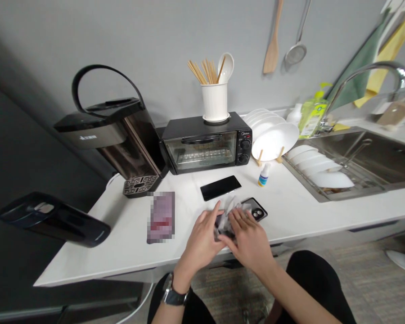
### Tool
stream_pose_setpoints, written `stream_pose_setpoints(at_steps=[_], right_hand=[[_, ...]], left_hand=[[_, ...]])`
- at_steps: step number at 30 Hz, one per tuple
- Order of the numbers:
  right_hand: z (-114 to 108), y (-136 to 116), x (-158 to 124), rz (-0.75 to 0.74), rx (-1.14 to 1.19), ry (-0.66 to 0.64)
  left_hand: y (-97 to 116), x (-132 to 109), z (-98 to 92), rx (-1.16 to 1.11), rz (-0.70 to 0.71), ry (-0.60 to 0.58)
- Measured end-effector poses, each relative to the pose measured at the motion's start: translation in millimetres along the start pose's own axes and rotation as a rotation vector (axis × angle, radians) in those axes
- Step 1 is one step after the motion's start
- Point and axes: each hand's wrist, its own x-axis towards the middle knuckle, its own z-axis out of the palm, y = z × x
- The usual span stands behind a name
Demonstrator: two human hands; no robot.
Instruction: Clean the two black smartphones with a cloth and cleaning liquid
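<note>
Both my hands meet near the front edge of the white counter (pixel 128 243). My left hand (pixel 202 238) and my right hand (pixel 248 236) pinch a thin clear plastic film or wrapper (pixel 231 207) over a dark phone or phone case (pixel 256 209) lying face down, its camera ring showing. The fingers of both hands are curled on the film. A second black phone (pixel 220 187) lies flat just behind them. A third phone (pixel 161 217), blurred out, lies to the left. A small white dropper bottle (pixel 263 175) stands behind on the right.
A black toaster oven (pixel 205 143) with a white utensil holder (pixel 215 101) on top stands at the wall, a black water dispenser (pixel 118 135) to its left. White plates (pixel 273 137) on a rack and a steel sink (pixel 367 157) lie to the right.
</note>
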Motion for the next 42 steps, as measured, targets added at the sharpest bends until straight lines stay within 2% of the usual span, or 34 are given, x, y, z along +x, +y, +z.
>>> stream_pose_setpoints(at_steps=[3,5,8,12,15,17,21,23,25,27,30,32,34,37,39,42], right_hand=[[-3.5,-26.2,-5.1,-0.068,0.146,-0.048],[-12.1,-22.2,-15.4,-0.083,0.189,-0.083],[-26.3,10.4,-32.2,-0.100,0.144,-0.124],[-33.6,60.3,-39.1,-0.037,-0.059,-0.052],[-25.8,69.4,-26.9,0.034,-0.133,0.007],[-15.9,55.9,-14.5,0.061,-0.132,0.020],[0.0,0.5,1.2,0.044,-0.013,0.001],[-0.5,-20.8,-0.4,0.000,0.088,-0.023],[-7.8,-24.0,-8.1,-0.034,0.169,-0.062],[-19.9,-6.9,-19.2,-0.030,0.186,-0.091],[-37.6,40.3,-33.0,0.039,0.066,-0.060],[-42.5,67.1,-34.7,0.065,-0.043,-0.023],[-39.5,77.3,-29.0,0.050,-0.113,-0.010],[-24.4,57.2,-12.6,0.048,-0.166,0.011],[-14.0,28.6,-3.1,0.038,-0.141,0.014],[-7.7,-9.7,-1.3,-0.049,0.015,-0.023]], left_hand=[[-1.9,-2.7,-0.4,0.062,-0.064,-0.030],[-1.0,-5.2,-1.2,0.060,-0.071,-0.032],[2.3,-7.3,-2.4,0.010,-0.033,-0.012],[5.2,-5.0,-2.4,-0.026,-0.027,0.017],[5.4,-1.4,-1.7,-0.029,-0.018,0.018],[4.8,0.3,-1.5,-0.032,-0.012,0.013],[0.4,0.6,-2.6,-0.021,-0.005,-0.013],[-2.4,-0.5,-3.1,-0.006,-0.020,-0.041],[-3.6,-1.9,-2.9,0.003,-0.039,-0.050],[-2.1,-2.8,-2.3,0.002,-0.031,-0.036],[3.8,-1.8,-1.4,-0.007,0.006,-0.020],[7.4,0.3,-1.1,-0.013,0.017,-0.022],[9.0,2.5,-1.0,-0.019,0.023,-0.025],[7.8,3.1,-0.6,-0.032,0.037,-0.024],[5.6,1.6,-0.4,-0.029,0.033,-0.021],[2.4,-2.4,-0.4,0.001,0.016,-0.035]])
